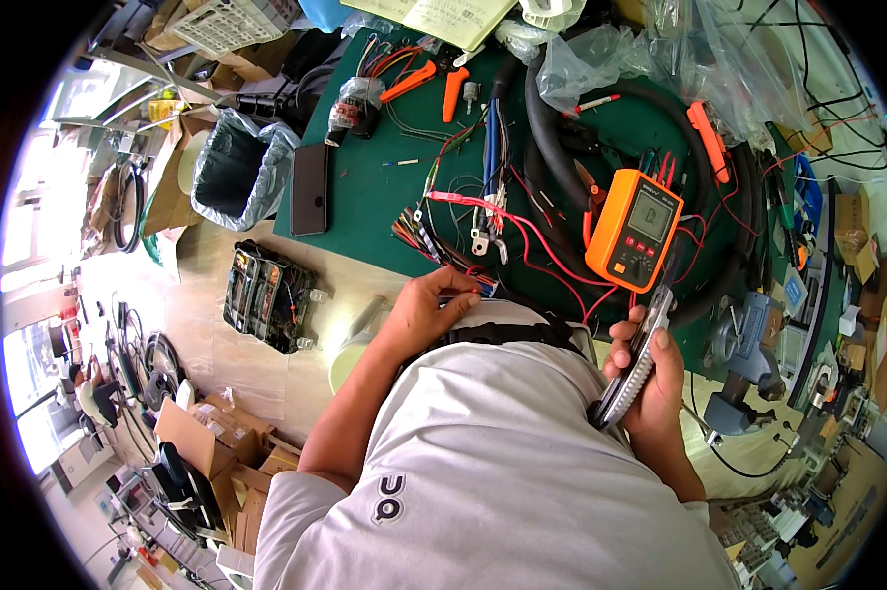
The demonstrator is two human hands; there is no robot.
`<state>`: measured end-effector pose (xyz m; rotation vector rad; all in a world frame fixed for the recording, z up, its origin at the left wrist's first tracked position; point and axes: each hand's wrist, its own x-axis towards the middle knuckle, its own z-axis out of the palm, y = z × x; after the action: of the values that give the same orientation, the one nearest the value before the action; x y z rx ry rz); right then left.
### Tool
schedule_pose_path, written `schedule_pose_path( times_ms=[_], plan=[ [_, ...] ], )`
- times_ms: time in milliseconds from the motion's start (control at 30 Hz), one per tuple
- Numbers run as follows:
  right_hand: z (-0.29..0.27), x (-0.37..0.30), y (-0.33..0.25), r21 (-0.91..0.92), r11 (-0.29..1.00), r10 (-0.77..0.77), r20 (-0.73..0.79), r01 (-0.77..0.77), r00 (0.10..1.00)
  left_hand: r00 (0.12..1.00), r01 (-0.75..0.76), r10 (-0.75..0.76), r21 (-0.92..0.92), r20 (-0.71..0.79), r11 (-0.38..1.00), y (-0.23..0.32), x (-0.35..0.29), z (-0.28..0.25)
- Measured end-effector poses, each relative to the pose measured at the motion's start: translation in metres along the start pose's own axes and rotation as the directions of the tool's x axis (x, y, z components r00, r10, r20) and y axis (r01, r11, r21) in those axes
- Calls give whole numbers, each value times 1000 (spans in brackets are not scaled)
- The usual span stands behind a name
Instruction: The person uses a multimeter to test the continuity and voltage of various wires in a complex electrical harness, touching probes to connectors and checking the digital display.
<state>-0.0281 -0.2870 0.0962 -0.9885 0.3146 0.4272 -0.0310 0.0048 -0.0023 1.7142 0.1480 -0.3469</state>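
A grey and black utility knife [635, 364] is gripped in the right hand [650, 379] at the near edge of the green mat [365, 187], just below the orange multimeter [634, 229]. A bundle of coloured wires [443, 258] at the same near edge is pinched by the left hand [426, 307], fingers closed on the strands

From my remote view I see a workbench covered by a green mat [365, 197], running from upper centre to the right edge. Below and left of it lies a pale wood-look floor [217, 334]. A bin [235, 169] lined with a grey bag stands on the floor just beside the bench's left end. Cardboard boxes [229, 447] crowd the floor at lower left, with more stacked at upper left. Bright daylight pours through windows [26, 226] along the left edge, washing that side out. More boxes [861, 236] sit at far right.
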Motion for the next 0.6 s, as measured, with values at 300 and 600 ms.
schedule_pose_path(
  times_ms=[300,600],
  plan=[
    [14,-7,-18,-7,995,97,-227,-102,969,999,34,-33,-18,23,999,1,8,2],
    [7,10,-28,97,995,50,-101,-40,994,1000,22,-22,5,10,1000,-1,12,4]
  ],
)
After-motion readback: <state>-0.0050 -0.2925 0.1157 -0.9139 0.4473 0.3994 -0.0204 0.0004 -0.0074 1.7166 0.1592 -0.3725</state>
